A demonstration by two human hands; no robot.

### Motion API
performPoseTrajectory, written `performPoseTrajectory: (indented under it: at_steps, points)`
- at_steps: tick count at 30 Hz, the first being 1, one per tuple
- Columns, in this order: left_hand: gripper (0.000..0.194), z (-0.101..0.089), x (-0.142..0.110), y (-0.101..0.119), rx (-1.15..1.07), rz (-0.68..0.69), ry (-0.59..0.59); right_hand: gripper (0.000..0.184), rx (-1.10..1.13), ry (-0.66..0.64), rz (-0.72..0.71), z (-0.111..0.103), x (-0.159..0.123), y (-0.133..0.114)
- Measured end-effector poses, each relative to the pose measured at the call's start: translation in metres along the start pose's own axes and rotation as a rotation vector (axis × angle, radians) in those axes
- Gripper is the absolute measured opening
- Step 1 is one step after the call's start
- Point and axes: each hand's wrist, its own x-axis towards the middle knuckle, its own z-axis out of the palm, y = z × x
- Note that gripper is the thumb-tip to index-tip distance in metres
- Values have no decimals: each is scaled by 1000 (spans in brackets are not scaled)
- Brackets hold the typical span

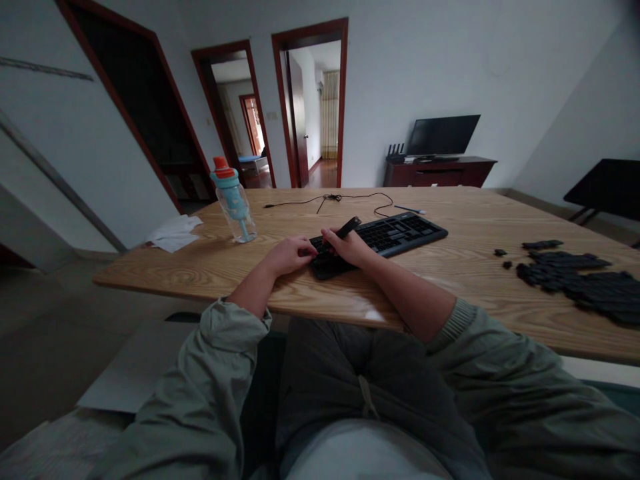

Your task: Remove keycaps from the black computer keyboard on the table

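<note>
A black keyboard [400, 233] lies at a slant on the wooden table in front of me, with its keycaps off over at least part of it. My right hand [347, 247] is closed round a thick black stick-shaped tool [349, 227], whose upper end points up and away to the right. The tool's lower end is hidden by the fingers, over the keyboard's left part. Curled at the keyboard's left end, my left hand [293, 255] has its fingertips against the edge. Whether anything small sits between those fingertips cannot be made out.
Loose black keycaps [595, 280] are spread in clusters on the table [480, 273] at right. Behind the keyboard lie a cable [333, 197] and a thin blue-and-white stick [410, 209]. A clear bottle [234, 203] with a red cap stands at left, beside white tissues [174, 233].
</note>
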Motion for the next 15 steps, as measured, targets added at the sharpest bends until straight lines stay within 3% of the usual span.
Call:
performPoseTrajectory:
  at_steps: [8,15]
  points:
    - [19,0,6,2,63,40,-44,27,-175,-100,-61,-10,0,-10]
    - [9,2,5,6,33,-144,36,24,-236,-105,-68,-12,-2,-13]
